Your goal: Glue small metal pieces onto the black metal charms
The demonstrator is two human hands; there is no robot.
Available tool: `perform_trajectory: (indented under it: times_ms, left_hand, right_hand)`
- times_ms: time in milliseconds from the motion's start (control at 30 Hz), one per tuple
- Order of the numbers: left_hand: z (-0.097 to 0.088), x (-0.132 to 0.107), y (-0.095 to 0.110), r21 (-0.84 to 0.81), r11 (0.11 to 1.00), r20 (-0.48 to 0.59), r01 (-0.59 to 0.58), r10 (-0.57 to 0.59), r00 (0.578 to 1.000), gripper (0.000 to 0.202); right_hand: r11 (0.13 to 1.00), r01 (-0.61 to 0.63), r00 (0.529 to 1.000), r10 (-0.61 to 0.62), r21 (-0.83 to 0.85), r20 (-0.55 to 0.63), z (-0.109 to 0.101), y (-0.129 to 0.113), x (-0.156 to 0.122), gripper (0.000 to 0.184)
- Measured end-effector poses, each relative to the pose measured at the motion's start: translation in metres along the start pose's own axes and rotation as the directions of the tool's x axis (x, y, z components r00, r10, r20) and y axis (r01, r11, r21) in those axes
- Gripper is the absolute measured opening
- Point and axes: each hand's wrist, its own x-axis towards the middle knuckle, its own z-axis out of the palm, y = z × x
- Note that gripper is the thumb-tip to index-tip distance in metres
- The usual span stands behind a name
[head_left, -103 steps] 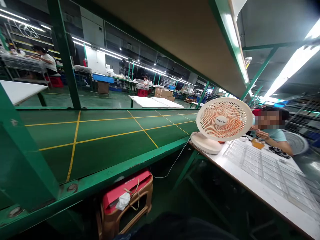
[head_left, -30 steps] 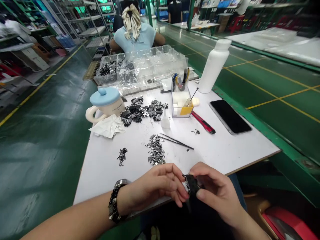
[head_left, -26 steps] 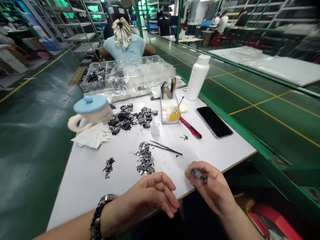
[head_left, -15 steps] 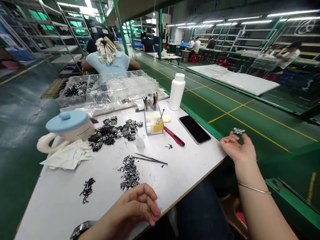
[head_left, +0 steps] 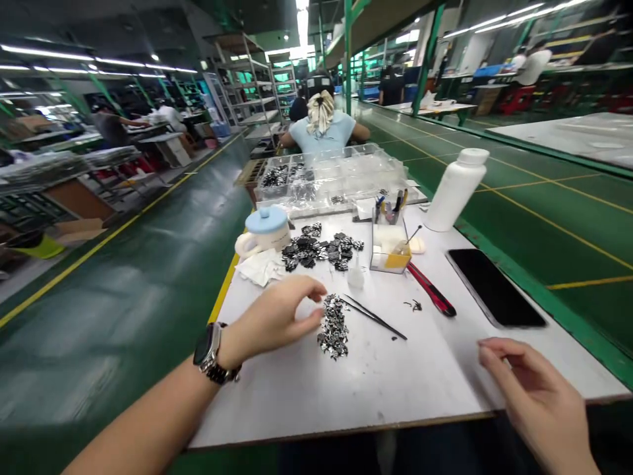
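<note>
My left hand point(head_left: 279, 310) hovers at the left side of a pile of small shiny metal clips point(head_left: 333, 330), thumb and fingers curved but apart, with nothing visible between them. Black tweezers point(head_left: 376, 316) lie just right of this pile. Over the table's front right part, my right hand point(head_left: 539, 389) has thumb and forefinger pinched together; whatever they hold, if anything, is hidden. Farther back spreads a heap of black flat parts point(head_left: 316, 251). A small translucent bottle point(head_left: 355, 276) stands between heap and tweezers.
A lidded mug point(head_left: 270, 231) and crumpled tissue point(head_left: 262, 267) sit at the left. Toward the right are a clear organizer point(head_left: 390, 247), a red utility knife point(head_left: 432, 290), a phone point(head_left: 494, 287) and a white bottle point(head_left: 455, 191). Plastic bins point(head_left: 336, 175) stand behind; a person point(head_left: 321, 128) sits beyond.
The view has swung left. My left hand has moved forward to the clip pile. My right hand has come in over the table and closed; the small metal pieces on its fingers no longer show.
</note>
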Motion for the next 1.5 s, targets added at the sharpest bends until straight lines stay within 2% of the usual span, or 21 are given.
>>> perform_trajectory:
  times_ms: [33,67,133,167,200,233,333,433,633,733,800,867,933,1000,1033,1100,1167,1267,1367,1433,1500]
  left_hand:
    - [-0.006,-0.001,-0.012,0.225,0.974,-0.026,-0.012,0.018,1.000,0.018]
    - [-0.009,-0.003,-0.025,0.281,0.960,-0.038,0.007,0.004,0.999,0.016]
    - [-0.011,-0.004,-0.052,0.317,0.948,-0.052,0.037,-0.022,0.998,0.016]
    - [-0.009,-0.003,-0.065,0.333,0.941,-0.074,0.055,-0.032,0.997,0.018]
    - [-0.008,-0.001,-0.076,0.351,0.934,-0.100,0.071,-0.038,0.994,0.020]
    - [-0.006,0.003,-0.086,0.371,0.925,-0.121,0.082,-0.040,0.992,0.023]
    - [0.000,0.019,-0.104,0.430,0.898,-0.151,0.091,-0.028,0.988,0.027]
    - [0.005,0.035,-0.106,0.476,0.877,-0.139,0.073,-0.007,0.990,0.016]
    - [0.011,0.040,-0.095,0.468,0.883,-0.160,-0.019,0.105,0.981,0.012]
    - [0.011,0.031,-0.084,0.431,0.900,-0.265,-0.062,0.192,0.945,0.013]
    - [0.013,0.020,-0.067,0.402,0.909,-0.337,-0.109,0.257,0.905,0.013]
    - [0.017,0.006,-0.040,0.371,0.910,-0.365,-0.187,0.328,0.871,0.013]
    - [0.023,-0.007,-0.009,0.327,0.893,-0.353,-0.309,0.418,0.837,0.017]
    - [0.029,-0.016,0.020,0.168,0.829,-0.310,-0.534,0.559,0.769,0.028]
    - [0.032,-0.018,0.031,0.092,0.821,-0.279,-0.563,0.564,0.777,0.030]
    - [0.037,-0.018,0.044,-0.030,0.813,-0.281,-0.582,0.551,0.785,0.031]
    - [0.041,-0.015,0.047,-0.123,0.821,-0.301,-0.557,0.504,0.809,0.031]
    - [0.053,-0.013,0.042,-0.237,0.859,-0.367,-0.454,0.353,0.860,0.034]
    - [0.068,-0.015,0.038,-0.336,0.883,-0.411,-0.329,0.177,0.894,0.047]
    - [0.076,-0.018,0.035,-0.351,0.896,-0.403,-0.273,0.119,0.908,0.051]
    - [0.080,-0.021,0.033,-0.334,0.916,-0.403,-0.224,0.076,0.912,0.043]
  right_hand:
    - [0.989,0.124,0.985,-0.112,-0.086,0.130,0.001,0.002,0.001,0.017]
    - [0.946,0.288,0.932,-0.241,-0.149,0.271,0.001,0.003,0.002,0.015]
    - [0.775,0.604,0.735,-0.452,-0.185,0.505,0.002,0.005,0.006,0.016]
    - [0.686,0.705,0.644,-0.512,-0.181,0.569,0.003,0.006,0.007,0.018]
    - [0.633,0.754,0.595,-0.543,-0.177,0.593,0.003,0.006,0.009,0.020]
    - [0.610,0.772,0.579,-0.557,-0.180,0.596,0.004,0.006,0.009,0.020]
    - [0.630,0.749,0.623,-0.562,-0.207,0.544,0.006,0.004,0.008,0.018]
    - [0.660,0.726,0.648,-0.565,-0.192,0.510,0.009,-0.003,0.005,0.016]
    - [0.648,0.754,0.578,-0.577,-0.108,0.576,0.010,-0.025,0.013,0.020]
    - [0.642,0.764,0.549,-0.598,-0.060,0.584,0.017,-0.041,0.021,0.021]
    - [0.676,0.736,0.562,-0.588,-0.029,0.582,0.029,-0.052,0.023,0.020]
    - [0.767,0.641,0.625,-0.528,0.008,0.575,0.044,-0.063,0.019,0.019]
    - [0.886,0.456,0.696,-0.416,0.087,0.586,0.061,-0.072,0.013,0.021]
    - [0.958,0.195,0.698,-0.287,0.212,0.656,0.074,-0.079,0.007,0.025]
    - [0.963,0.056,0.663,-0.234,0.264,0.711,0.079,-0.083,0.006,0.026]
    - [0.940,-0.164,0.577,-0.154,0.299,0.802,0.083,-0.088,0.005,0.027]
    - [0.919,-0.280,0.556,-0.080,0.278,0.827,0.084,-0.091,0.006,0.027]
    - [0.896,-0.364,0.627,0.034,0.255,0.778,0.086,-0.089,0.004,0.025]
    - [0.881,-0.392,0.699,0.098,0.265,0.708,0.096,-0.084,-0.004,0.024]
    - [0.883,-0.393,0.721,0.122,0.257,0.682,0.103,-0.083,-0.012,0.024]
    - [0.897,-0.382,0.718,0.138,0.221,0.682,0.108,-0.083,-0.016,0.025]
